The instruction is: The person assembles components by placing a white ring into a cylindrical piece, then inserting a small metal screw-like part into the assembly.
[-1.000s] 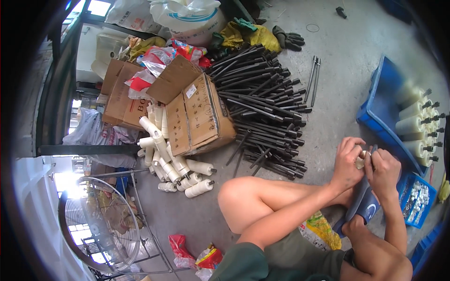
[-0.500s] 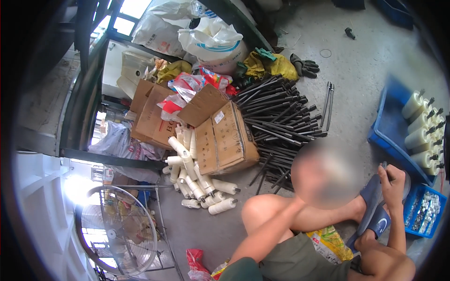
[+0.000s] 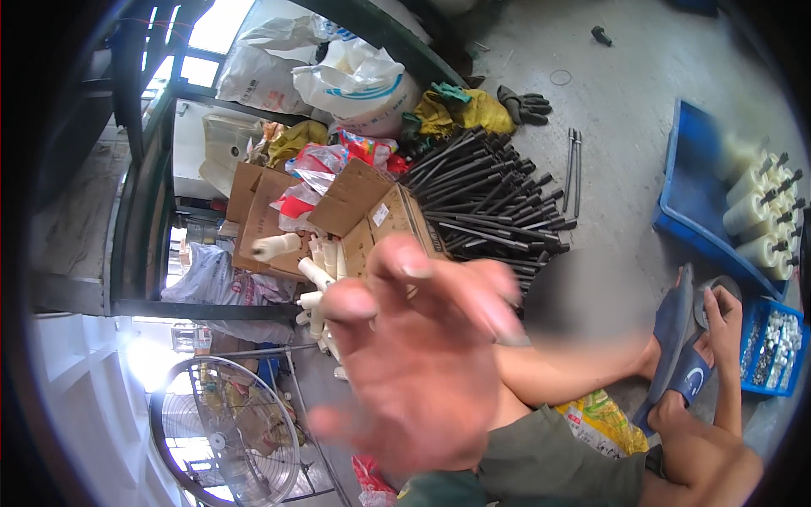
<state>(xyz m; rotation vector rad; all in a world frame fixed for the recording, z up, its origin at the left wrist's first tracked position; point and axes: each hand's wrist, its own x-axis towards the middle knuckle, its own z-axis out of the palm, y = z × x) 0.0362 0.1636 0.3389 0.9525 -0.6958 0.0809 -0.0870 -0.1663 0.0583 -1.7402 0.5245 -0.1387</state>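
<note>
My left hand is raised close to the camera, palm up, fingers spread and bent, with nothing in it. Past its fingertips, a white roller shows in front of a cardboard box, apart from the pile of white rollers. I cannot tell whether that roller rests on anything. My left hand hides most of the pile. At the right, my right hand is closed beside the blue sandals, near a grey rounded thing. What its fingers hold cannot be made out.
Black rods lie heaped beside an open cardboard box. A blue crate holds upright rollers; a smaller blue bin holds small metal parts. A wheel-like round fan stands at the lower left.
My left hand has risen into the middle of the view and opened. A white roller now appears left of the pile. My right hand has lowered slightly, and the view has shifted.
</note>
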